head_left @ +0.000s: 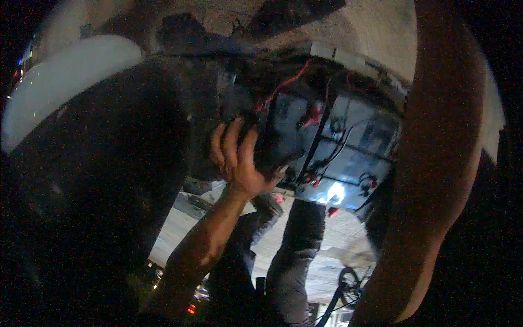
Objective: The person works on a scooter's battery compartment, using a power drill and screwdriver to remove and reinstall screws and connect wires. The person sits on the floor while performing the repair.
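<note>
My left hand [242, 163] reaches in from below, its fingers bent over a dark shape beside a row of batteries. The thumb points right, toward the nearest battery. What lies under the fingers is too dark to make out. Grey block-shaped batteries [348, 158] sit side by side in an open compartment, with red and black terminal pieces on top. A red cable [289, 82] runs across the far end, and a black cable [340, 144] bends over the batteries. My right forearm rises along the right side, and its hand is out of view.
A large dark rounded panel [98, 163] with a pale curved edge [71, 71] fills the left side. Beyond the compartment lies sandy ground [376, 32]. My trousered legs [294, 256] stand below on pale paving. A bicycle wheel [348, 286] shows at the bottom, and a bright glare [335, 192] lights the near battery.
</note>
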{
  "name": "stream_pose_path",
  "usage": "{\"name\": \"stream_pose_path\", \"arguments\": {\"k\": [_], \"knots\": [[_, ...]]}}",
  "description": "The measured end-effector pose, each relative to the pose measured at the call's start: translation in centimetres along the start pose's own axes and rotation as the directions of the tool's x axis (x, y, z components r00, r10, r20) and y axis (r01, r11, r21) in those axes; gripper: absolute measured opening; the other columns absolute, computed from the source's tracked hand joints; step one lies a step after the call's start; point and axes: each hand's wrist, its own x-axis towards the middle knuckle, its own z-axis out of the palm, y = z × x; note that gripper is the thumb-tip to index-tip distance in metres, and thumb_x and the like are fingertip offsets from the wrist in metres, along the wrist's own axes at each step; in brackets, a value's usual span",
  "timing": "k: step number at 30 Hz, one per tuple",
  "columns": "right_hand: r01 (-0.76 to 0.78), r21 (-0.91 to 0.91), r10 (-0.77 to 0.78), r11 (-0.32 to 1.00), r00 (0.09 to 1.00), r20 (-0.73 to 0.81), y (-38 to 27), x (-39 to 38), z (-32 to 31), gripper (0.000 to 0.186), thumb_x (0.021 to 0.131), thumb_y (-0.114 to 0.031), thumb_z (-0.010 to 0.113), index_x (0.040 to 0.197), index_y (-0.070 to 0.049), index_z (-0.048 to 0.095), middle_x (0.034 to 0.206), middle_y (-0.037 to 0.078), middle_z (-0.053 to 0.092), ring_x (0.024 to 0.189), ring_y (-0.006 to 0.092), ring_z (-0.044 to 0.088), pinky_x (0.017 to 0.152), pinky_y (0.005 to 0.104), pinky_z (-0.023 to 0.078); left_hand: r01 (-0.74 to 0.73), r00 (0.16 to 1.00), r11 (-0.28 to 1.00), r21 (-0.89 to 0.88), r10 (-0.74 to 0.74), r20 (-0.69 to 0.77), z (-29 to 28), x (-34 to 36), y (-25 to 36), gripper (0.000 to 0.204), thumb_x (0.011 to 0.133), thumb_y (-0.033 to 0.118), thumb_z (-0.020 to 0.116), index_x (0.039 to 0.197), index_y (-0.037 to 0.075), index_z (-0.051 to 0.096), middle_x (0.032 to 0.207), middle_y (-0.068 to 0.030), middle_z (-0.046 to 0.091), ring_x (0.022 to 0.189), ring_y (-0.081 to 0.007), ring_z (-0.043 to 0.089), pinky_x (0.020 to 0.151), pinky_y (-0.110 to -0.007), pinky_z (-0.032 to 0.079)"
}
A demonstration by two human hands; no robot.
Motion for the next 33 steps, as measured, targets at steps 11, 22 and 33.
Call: {"name": "stream_pose_path", "arguments": {"k": [11,22,33], "knots": [[0.124,0.508,-0.229,0.853,0.962,0.150,-8.1,-16.4,8.4,0.050,0.095,-0.048,0.044,0.121,-0.006,0.049,0.068,0.002,0.033,0.055,0.0149,0.033,0.050,0.0351,0.031,-0.180,0.977,0.964,-0.195,0.151,-0.152,4.6,-5.1,-0.4,0.083,0.073,0.054,0.069,0.142,0.018,0.041,0.144,-0.0232,0.032,0.126,-0.0492,0.030,0.102,-0.057,0.026],[0.187,0.513,-0.267,0.838,0.960,0.088,-10.2,-14.1,10.0,0.048,0.095,-0.046,0.051,0.114,-0.002,0.048,0.067,0.001,0.039,0.054,0.0135,0.041,0.048,0.0297,0.034,-0.351,0.925,0.932,-0.086,0.332,-0.183,3.3,2.2,-2.4,0.049,0.075,0.015,0.070,0.122,0.009,0.056,0.118,-0.0156,0.056,0.103,-0.0379,0.054,0.088,-0.047,0.044],[0.312,0.634,-0.410,0.708,0.912,0.008,-8.3,-14.9,12.6,0.033,0.093,-0.035,0.057,0.103,-0.004,0.053,0.077,0.002,0.050,0.062,0.0141,0.049,0.055,0.0299,0.041,-0.452,0.845,0.886,-0.099,0.390,-0.364,2.1,2.1,-2.6,0.035,0.072,0.014,0.069,0.104,0.004,0.061,0.108,-0.0149,0.060,0.095,-0.0331,0.058,0.086,-0.044,0.045]]}}
